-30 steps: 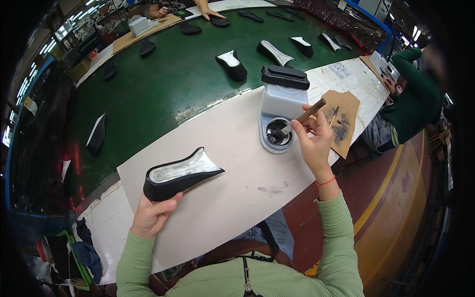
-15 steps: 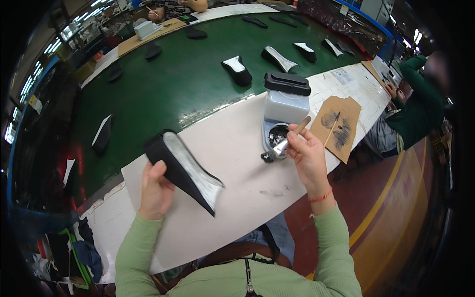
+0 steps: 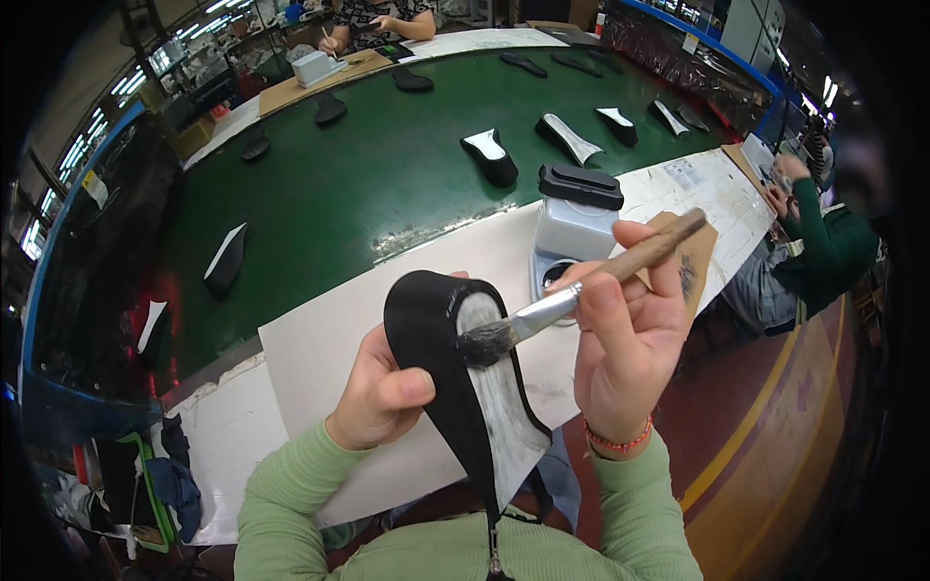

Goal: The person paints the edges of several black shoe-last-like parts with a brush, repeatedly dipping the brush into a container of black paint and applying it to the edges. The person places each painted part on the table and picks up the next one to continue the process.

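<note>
My left hand grips a black wedge-shaped shoe sole by its side, tilted up in front of me with its long whitish face showing. Between thumb and fingers, my right hand holds a flat paintbrush with a wooden handle and metal ferrule. Its dark, wet-looking bristles lie against the rounded upper end of the whitish face. Beyond the hands stands a pale plastic dispenser with a black block on top; its round cup of dark liquid is partly hidden by my right fingers.
Pale sheeting covers the bench under my hands. Stained cardboard lies right of the dispenser. Several soles, such as a black-and-white one, sit on the green conveyor belt. People work across the belt and at the right.
The brush has moved left from beside the dispenser's cup onto the sole. My left hand has brought the sole closer and to the right. The view has shifted slightly.
</note>
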A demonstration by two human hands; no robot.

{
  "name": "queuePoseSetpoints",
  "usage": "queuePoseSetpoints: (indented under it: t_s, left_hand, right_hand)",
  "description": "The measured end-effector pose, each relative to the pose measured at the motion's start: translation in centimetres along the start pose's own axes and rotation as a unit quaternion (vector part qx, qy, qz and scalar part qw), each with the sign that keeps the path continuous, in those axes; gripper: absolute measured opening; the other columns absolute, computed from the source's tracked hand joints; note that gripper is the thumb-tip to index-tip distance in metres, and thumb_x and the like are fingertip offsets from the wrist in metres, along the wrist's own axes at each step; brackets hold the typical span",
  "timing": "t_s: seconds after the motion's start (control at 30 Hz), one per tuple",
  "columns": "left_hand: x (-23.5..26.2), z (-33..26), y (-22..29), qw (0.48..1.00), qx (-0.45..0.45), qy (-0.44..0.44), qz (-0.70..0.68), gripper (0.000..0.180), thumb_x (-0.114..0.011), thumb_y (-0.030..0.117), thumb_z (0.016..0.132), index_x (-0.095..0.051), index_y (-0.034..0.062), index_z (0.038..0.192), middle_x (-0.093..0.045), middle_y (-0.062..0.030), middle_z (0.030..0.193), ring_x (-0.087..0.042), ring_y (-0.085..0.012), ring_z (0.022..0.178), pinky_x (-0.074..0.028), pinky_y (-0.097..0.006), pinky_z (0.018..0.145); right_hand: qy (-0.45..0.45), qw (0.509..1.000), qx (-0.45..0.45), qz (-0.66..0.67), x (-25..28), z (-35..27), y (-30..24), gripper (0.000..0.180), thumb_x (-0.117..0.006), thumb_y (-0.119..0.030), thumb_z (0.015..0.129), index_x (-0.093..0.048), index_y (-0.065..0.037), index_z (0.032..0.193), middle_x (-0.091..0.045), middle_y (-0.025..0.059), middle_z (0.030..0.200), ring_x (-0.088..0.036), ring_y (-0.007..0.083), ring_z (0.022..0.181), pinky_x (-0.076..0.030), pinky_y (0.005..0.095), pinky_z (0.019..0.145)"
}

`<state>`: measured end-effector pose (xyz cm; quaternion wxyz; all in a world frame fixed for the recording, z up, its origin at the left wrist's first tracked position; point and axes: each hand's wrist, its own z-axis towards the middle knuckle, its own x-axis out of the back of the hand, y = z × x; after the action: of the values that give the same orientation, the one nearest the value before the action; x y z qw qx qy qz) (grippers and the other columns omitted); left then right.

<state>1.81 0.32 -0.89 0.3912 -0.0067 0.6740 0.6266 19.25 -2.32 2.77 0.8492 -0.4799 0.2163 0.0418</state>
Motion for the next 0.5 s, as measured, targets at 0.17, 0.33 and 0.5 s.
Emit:
queuePoseSetpoints:
  t_s: [0.17,0.33,0.5]
  left_hand:
    - [-0.3,-0.2,0.7,0.998,-0.026,-0.043,0.029,0.09,-0.073,0.027,0.061,-0.028,-0.002,0.133,-0.049,-0.01,0.119,-0.049,-0.0182,0.109,-0.038,-0.032,0.096]
    - [-0.7,-0.5,1.0,0.995,-0.082,-0.037,0.044,0.086,-0.073,0.012,0.064,-0.026,-0.0043,0.134,-0.049,-0.0102,0.12,-0.05,-0.0167,0.109,-0.038,-0.031,0.095]
    - [-0.8,-0.3,1.1,0.988,-0.131,-0.049,0.068,0.083,-0.072,0.002,0.065,-0.026,-0.0045,0.134,-0.05,-0.0101,0.118,-0.051,-0.0161,0.107,-0.04,-0.03,0.094]
  right_hand:
    - [0.007,0.991,0.128,0.021,0.0,-0.3,-0.6,0.047,-0.061,0.002,0.079,-0.034,0.0,0.118,-0.062,0.0149,0.083,-0.06,0.0148,0.077,-0.046,0.0244,0.071]
    - [0.049,0.978,0.205,-0.009,-0.3,-1.0,-0.8,0.049,-0.063,0.0,0.078,-0.032,-0.003,0.117,-0.062,0.0144,0.081,-0.06,0.0148,0.075,-0.047,0.0244,0.07]
    - [0.042,0.978,0.205,0.002,-0.5,-1.1,-0.8,0.05,-0.063,-0.001,0.079,-0.032,-0.004,0.117,-0.062,0.0151,0.08,-0.058,0.0144,0.073,-0.046,0.0244,0.069]
